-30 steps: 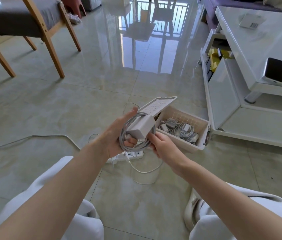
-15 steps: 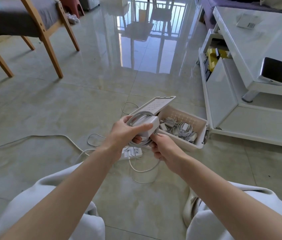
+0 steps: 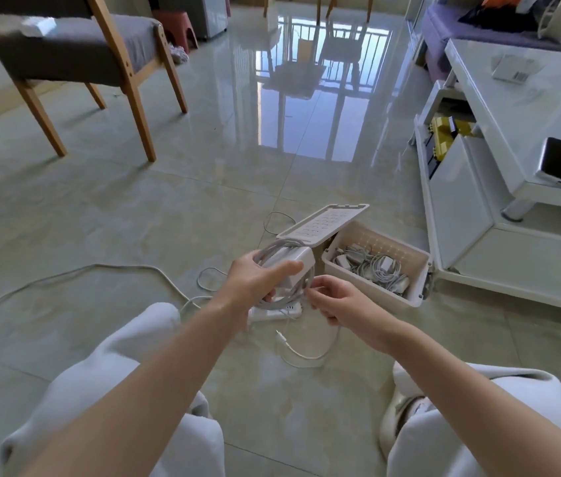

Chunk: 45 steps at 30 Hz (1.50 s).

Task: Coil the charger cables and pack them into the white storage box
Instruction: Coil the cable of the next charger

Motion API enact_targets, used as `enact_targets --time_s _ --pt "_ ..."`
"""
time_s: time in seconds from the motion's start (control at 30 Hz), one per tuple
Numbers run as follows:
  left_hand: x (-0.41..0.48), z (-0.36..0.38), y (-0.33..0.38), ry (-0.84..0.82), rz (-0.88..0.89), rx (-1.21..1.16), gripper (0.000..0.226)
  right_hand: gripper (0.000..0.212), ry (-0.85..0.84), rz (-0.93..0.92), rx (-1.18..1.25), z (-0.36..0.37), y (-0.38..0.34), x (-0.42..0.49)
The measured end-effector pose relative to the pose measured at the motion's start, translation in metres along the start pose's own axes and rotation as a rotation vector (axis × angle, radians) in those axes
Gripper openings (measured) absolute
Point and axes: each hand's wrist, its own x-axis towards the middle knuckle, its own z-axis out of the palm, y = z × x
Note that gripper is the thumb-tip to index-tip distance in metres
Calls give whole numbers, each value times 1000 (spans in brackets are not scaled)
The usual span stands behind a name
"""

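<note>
The left hand [image 3: 255, 285] curls round a smooth white charger brick [image 3: 294, 261], its thin cable [image 3: 282, 302] looped in a loose ring about it, while the right hand [image 3: 339, 302] seems to pinch the cable at the ring's right edge, though the fingertips blur there. Just right of the hands, on the glossy tiled floor [image 3: 169, 218], stands the white storage box [image 3: 368, 299], a perforated plastic tub with its lid [image 3: 324, 223] tipped open, holding a tangle of white adapters and coiled cables [image 3: 373, 268]. A white power strip [image 3: 281, 312] lies beneath the held coil, and a loose cable [image 3: 306, 354] curls on the tiles nearer the person.
</note>
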Motion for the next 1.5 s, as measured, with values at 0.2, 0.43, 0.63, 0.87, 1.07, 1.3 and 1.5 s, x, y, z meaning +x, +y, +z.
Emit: enact_targets --time_s 0.2,0.43,0.63,0.87,1.07,1.3,1.5 --pt "-5 -36 -3 10 -116 -175 16 13 111 -112 -439 -6 20 -3" --pt "-19 -61 -19 13 -187 -293 27 23 408 -129 -699 29 16 -7" --pt "-33 -83 -36 32 -197 -368 22 21 258 252 888 52 -14 17" --pt "-37 -95 -40 72 -219 -444 24 31 484 422 1147 50 -8 40" --pt "-32 -76 -32 58 -240 -501 29 28 607 440 1033 18 13 42" --pt "-16 -44 -15 38 -255 -532 21 18 621 243 683 -18 27 18" --pt "0 -7 0 -23 -276 -561 20 16 486 102 334 -23 26 -7"
